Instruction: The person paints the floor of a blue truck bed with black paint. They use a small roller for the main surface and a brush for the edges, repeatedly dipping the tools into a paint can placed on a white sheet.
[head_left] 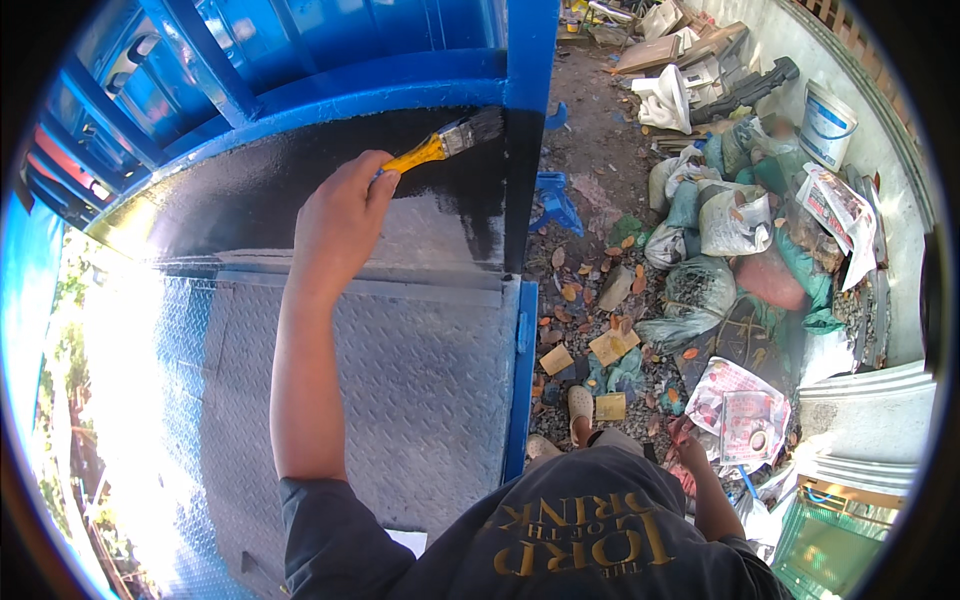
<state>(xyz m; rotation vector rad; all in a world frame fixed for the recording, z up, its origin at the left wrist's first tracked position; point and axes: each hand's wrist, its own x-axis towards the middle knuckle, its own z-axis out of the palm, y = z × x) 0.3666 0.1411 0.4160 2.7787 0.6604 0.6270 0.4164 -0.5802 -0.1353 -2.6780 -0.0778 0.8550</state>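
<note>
My left hand [340, 215] grips the yellow handle of a paintbrush [455, 138]. Its dark bristles touch the far right corner of a metal bed floor [300, 190] that is coated in wet black paint. A blue post [530, 60] rises right beside the bristles. Closer to me lies an unpainted grey diamond-plate panel [400, 370] with a blue edge [520, 380]. My right hand [686, 440] hangs low at my right side over the littered ground; its fingers are too small to make out.
Blue metal walls [300, 50] enclose the bed at the back. To the right, the ground holds stones, dry leaves, filled sacks [735, 220], crumpled papers [740, 405], a white bucket [826, 125], a blue plastic piece [556, 200] and a green crate [835, 545].
</note>
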